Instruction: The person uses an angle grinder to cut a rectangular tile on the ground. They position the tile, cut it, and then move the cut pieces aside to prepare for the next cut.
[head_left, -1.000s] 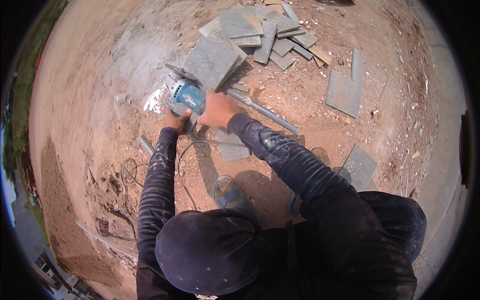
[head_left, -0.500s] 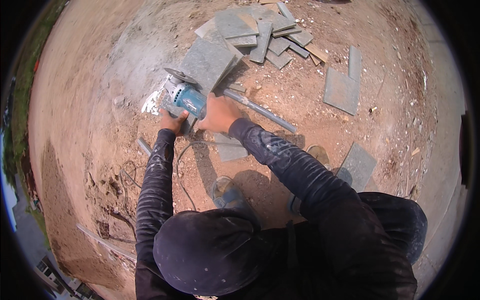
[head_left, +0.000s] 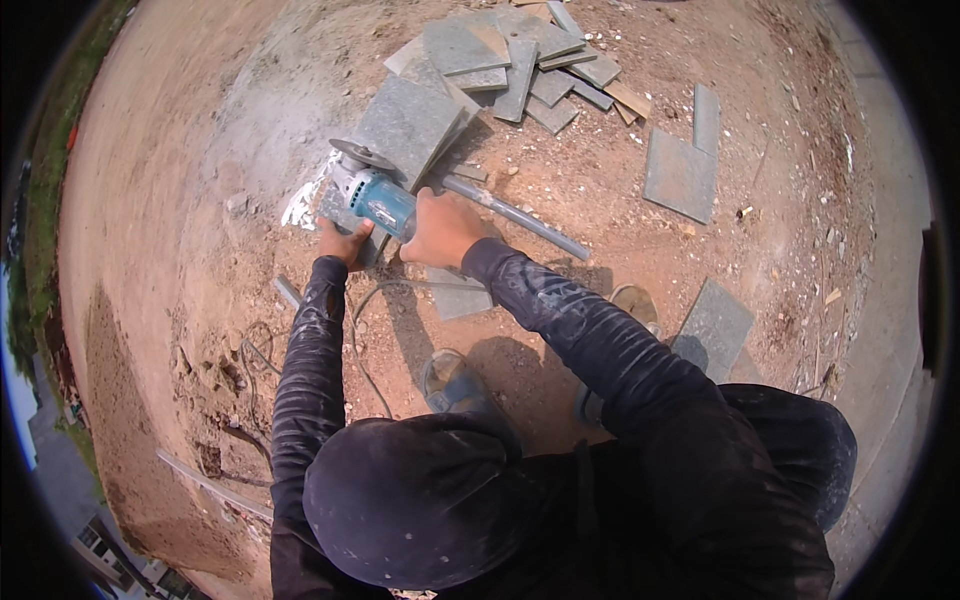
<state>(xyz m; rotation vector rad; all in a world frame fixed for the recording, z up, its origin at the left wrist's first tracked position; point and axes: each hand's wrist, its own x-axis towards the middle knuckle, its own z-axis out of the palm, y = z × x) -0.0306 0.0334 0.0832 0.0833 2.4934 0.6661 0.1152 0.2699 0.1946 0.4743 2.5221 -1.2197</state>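
A teal angle grinder (head_left: 383, 203) with a grey metal head lies in the grip of my right hand (head_left: 445, 232), whose fingers wrap round the rear of its body. Its cutting disc (head_left: 362, 155) sits at the far end, above a grey stone tile (head_left: 333, 208) that the tool partly hides. My left hand (head_left: 343, 243) grips the near edge of this tile with the thumb on top, just left of the grinder. Beyond the disc leans a stack of larger grey slabs (head_left: 408, 118).
A grey pipe (head_left: 515, 218) lies right of my right hand. Several cut tiles (head_left: 465, 48) are heaped at the far side, with flat slabs (head_left: 680, 176) to the right. A cable (head_left: 357, 340) curls over the dirt near my feet. Pale dust covers the ground (head_left: 270, 110) far left.
The view has shifted slightly. Both hands keep their grips, and the grinder stays over the tile with hardly any visible movement.
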